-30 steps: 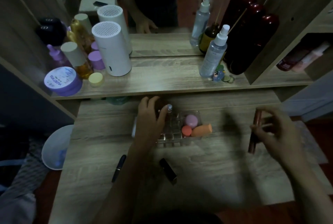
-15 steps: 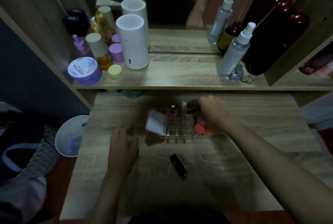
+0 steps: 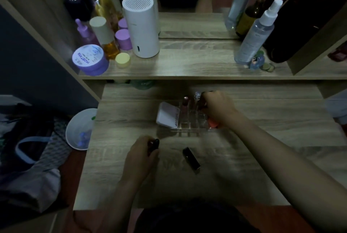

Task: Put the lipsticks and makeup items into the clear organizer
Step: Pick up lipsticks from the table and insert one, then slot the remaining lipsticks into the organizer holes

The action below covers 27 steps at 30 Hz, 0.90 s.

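Head view, the only one supplied, looks down on a wood-grain table point(image 3: 262, 139) in dim light. One clear plastic organizer with small square compartments point(image 3: 189, 120) stands at the table's middle. Inside it: one slim pink tube point(image 3: 185, 103) upright in a rear cell, one clear-capped tube point(image 3: 197, 99) upright beside it, and one orange sponge point(image 3: 213, 123) at the right end. One flat white compact point(image 3: 167, 114) leans against the organizer's left side, touching it.

The right hand point(image 3: 218, 109) is over the organizer's rear right cells, its fingers closed narrowly round one dark tube point(image 3: 203, 101); the hand hides that end of the organizer, so the cell cannot be told. The left hand point(image 3: 139, 155) is at the near left of the table, fingers closed round one dark slim item point(image 3: 154, 143) whose tip shows past them. One black lipstick point(image 3: 191, 158) lies loose on the table between the two forearms, apart from both hands.

On the shelf point(image 3: 187, 63) behind: one white cylindrical device point(image 3: 140, 28), one purple round jar point(image 3: 90, 60), one amber bottle with a beige cap point(image 3: 105, 37), one clear spray bottle point(image 3: 257, 33).
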Each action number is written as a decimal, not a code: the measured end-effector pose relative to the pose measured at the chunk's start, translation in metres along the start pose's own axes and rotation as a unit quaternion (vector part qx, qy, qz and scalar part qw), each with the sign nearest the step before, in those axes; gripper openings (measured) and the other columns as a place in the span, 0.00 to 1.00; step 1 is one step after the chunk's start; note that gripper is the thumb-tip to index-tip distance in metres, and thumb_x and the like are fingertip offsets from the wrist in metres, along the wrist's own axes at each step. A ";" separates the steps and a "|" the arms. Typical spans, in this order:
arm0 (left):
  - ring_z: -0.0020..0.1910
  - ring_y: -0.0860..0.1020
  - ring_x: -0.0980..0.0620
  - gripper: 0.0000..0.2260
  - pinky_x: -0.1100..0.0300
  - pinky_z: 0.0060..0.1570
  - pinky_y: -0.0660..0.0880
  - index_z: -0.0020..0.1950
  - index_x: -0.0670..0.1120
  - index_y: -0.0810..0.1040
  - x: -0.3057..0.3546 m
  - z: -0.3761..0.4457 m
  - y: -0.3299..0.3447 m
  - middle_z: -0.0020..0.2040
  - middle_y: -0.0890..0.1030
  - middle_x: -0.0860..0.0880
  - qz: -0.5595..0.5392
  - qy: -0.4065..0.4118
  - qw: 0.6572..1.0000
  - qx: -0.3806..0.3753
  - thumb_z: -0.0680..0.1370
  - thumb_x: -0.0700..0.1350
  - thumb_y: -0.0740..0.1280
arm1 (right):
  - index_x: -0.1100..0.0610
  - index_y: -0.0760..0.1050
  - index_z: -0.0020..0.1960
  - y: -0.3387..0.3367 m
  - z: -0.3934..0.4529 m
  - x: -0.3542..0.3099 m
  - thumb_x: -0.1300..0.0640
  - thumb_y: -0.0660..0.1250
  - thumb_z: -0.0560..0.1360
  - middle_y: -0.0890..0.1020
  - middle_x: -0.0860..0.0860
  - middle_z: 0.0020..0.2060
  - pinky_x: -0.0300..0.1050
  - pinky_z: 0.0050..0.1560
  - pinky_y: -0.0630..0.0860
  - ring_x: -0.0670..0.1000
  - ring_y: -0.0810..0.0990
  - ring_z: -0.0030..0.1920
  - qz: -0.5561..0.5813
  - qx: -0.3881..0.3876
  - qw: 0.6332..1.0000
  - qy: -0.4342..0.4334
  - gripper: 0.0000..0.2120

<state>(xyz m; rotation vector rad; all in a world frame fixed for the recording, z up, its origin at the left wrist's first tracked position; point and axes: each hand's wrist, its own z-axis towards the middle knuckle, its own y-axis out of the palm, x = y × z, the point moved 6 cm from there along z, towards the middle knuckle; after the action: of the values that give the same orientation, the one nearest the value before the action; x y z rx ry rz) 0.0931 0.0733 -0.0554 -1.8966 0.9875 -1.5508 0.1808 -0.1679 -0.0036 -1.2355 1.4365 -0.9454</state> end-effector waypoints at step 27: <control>0.47 0.71 0.57 0.10 0.85 0.49 0.64 0.51 0.36 0.77 0.115 0.048 0.008 0.48 0.80 0.39 -0.143 0.174 0.962 0.153 0.70 0.32 0.71 | 0.53 0.68 0.55 0.100 -0.120 -0.028 0.55 0.65 0.73 0.75 0.53 0.52 0.48 0.45 0.72 0.55 0.76 0.49 0.141 -0.038 0.989 -0.017 0.12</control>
<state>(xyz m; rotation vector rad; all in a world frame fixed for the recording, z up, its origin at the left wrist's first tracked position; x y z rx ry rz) 0.1482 -0.0251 -0.0027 -1.6327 0.5739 -2.1224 0.0417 -0.1264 -0.0685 -1.0626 1.5824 -0.6789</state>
